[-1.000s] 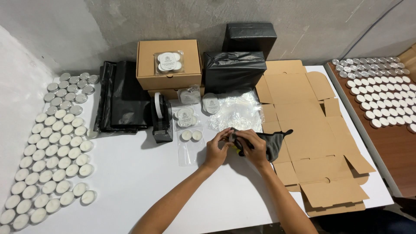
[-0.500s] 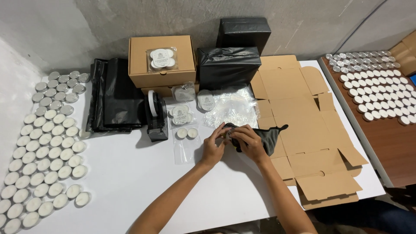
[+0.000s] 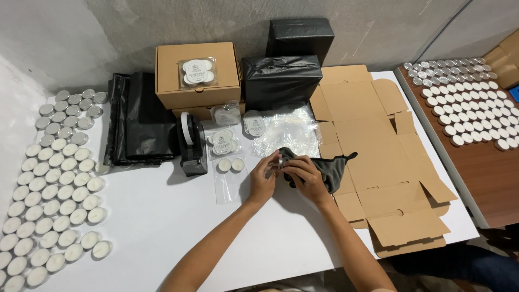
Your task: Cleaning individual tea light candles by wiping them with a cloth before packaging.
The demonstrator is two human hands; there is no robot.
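Taking the tape dispenser (image 3: 192, 143) as the marker, and going left to right: far to its left, rows of tealights (image 3: 51, 184) cover the edge of the white table (image 3: 162, 227), loose and not bagged. Just left of the dispenser lies a stack of black bags (image 3: 135, 119). Behind it sits a closed brown box (image 3: 197, 75) with a filled packet of candles on the lid. Just right of the dispenser lie a few more filled packets (image 3: 223, 141), and in front of them a clear bag (image 3: 230, 173) holding only two candles, so that one looks partly filled.

Further right, the person's hands meet over the table. The left hand (image 3: 264, 178) pinches a small tealight (image 3: 280, 160) at the fingertips. The right hand (image 3: 304, 176) is closed on a dark cloth (image 3: 324, 167), pressed against that candle, seemingly wiping it. So the candle in hand sits between both hands, well right of the dispenser.

Beyond the hands, a sheet of clear plastic (image 3: 286, 130) lies before two black-wrapped parcels (image 3: 281, 81). Right again are flat cardboard blanks (image 3: 373, 157), not yet folded. Farthest right, a brown table (image 3: 476, 151) holds more rows of candles (image 3: 465, 103).

By my reckoning a few packets are done; most candles wait.
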